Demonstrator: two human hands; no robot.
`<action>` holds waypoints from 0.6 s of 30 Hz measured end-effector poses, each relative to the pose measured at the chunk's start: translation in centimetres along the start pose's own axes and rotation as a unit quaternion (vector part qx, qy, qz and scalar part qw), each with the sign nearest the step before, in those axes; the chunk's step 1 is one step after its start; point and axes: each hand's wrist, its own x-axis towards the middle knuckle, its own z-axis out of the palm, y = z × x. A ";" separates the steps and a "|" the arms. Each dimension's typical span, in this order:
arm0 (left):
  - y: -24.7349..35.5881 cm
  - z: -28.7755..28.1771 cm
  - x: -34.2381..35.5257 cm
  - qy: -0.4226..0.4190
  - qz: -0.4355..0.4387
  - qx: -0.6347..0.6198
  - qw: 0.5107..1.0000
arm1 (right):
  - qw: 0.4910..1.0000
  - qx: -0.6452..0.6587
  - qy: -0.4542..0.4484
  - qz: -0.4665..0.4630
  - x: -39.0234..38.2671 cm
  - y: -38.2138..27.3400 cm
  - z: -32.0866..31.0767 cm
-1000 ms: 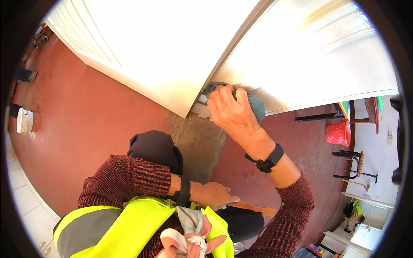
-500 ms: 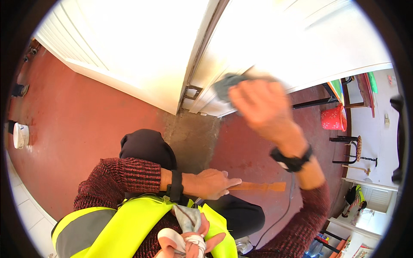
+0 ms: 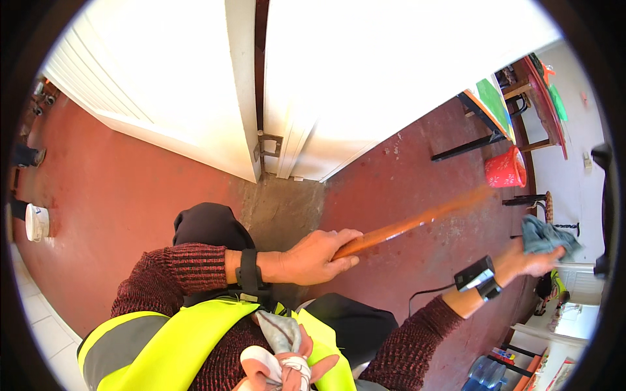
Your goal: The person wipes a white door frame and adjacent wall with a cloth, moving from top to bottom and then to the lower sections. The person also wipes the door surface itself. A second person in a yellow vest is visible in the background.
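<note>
My left hand (image 3: pixel 316 259) is closed round one end of an orange-brown wooden stick (image 3: pixel 401 227). From there the stick slants up to the right, its far end smeared by motion. Out at the far right, my right hand (image 3: pixel 521 262) grips a crumpled grey-green cloth (image 3: pixel 550 238), which bunches above the fingers. Ahead of me stand a white door panel (image 3: pixel 189 124) and a white door frame (image 3: pixel 297 140). A metal strike plate (image 3: pixel 272 144) is set low between them.
A white bucket (image 3: pixel 37 222) sits on the red floor (image 3: pixel 130 215) at the left, near another person's foot (image 3: pixel 40 157). To the right are a red patterned bin (image 3: pixel 506 169), a table with dark legs (image 3: pixel 464 148) and a stool (image 3: pixel 525 200). Blue water bottles (image 3: pixel 486 373) stand lower right.
My right hand has swung with the cloth from the white door frame to the far right. My left hand has raised the stick, which now angles upward.
</note>
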 end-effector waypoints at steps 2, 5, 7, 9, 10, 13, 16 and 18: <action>0.5 -0.2 0.0 0.012 -0.001 -0.033 0.999 | 0.993 -0.025 0.016 0.112 -2.1 3.5 -1.3; 1.5 -0.5 0.2 0.040 0.033 -0.063 0.997 | 0.982 -0.152 0.015 0.113 -8.5 7.0 0.1; 2.5 -1.2 0.2 0.050 0.053 -0.055 0.996 | 0.982 -0.142 -0.112 0.057 -13.4 8.1 2.7; 3.3 -2.0 0.3 0.086 0.084 -0.054 0.991 | 0.975 -0.114 -0.189 0.001 -17.3 7.8 5.6; 3.8 -2.4 0.2 0.110 0.100 -0.063 0.987 | 0.962 -0.144 -0.219 -0.082 -18.6 7.4 7.2; 4.9 -3.5 -0.5 0.177 0.138 -0.180 0.958 | 0.856 -0.091 -0.336 -0.383 -19.8 6.5 11.6; 5.4 -4.8 -0.8 0.220 0.175 -0.197 0.939 | 0.772 -0.065 -0.336 -0.535 -21.5 7.2 14.4; 5.4 -5.5 -0.7 0.254 0.184 -0.173 0.934 | 0.749 -0.078 -0.334 -0.567 -22.6 8.3 14.2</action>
